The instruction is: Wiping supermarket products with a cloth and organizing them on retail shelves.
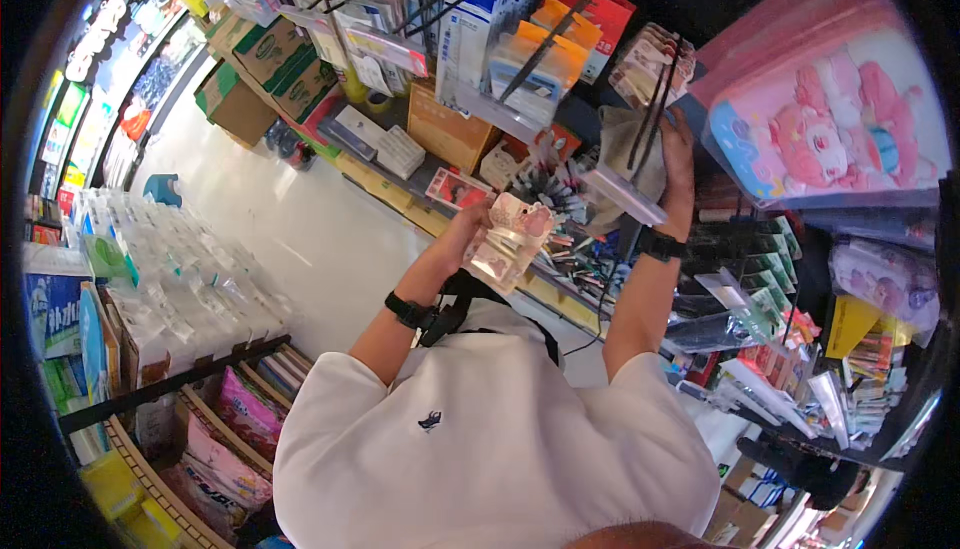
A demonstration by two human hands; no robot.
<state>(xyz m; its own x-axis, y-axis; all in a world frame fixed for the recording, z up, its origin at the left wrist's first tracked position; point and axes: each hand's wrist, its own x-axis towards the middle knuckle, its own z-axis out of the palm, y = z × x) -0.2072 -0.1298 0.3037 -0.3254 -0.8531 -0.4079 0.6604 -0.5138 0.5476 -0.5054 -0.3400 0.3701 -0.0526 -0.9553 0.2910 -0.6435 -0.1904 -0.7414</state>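
Note:
My left hand (460,235) holds a pink carded blister pack (508,243) with a shiny clear window in front of my chest. The item inside cannot be made out. Farther out to the right, my right hand (677,155) is closed against a grey-beige cloth (624,150) among the metal display hooks (656,110). The hooks and a clear price-label holder (624,192) partly cover the cloth. Just beyond my right fingers hang several similar pinkish carded packs (651,61).
Blue-topped packets (480,31) and orange-topped packs (566,31) hang on long hooks ahead. Pens (577,256) fill the shelf below. A large pink cartoon-printed bag (832,121) juts in at right. Cardboard boxes (274,61) stand beside the pale floor (225,196). Bagged goods (180,286) line the left rack.

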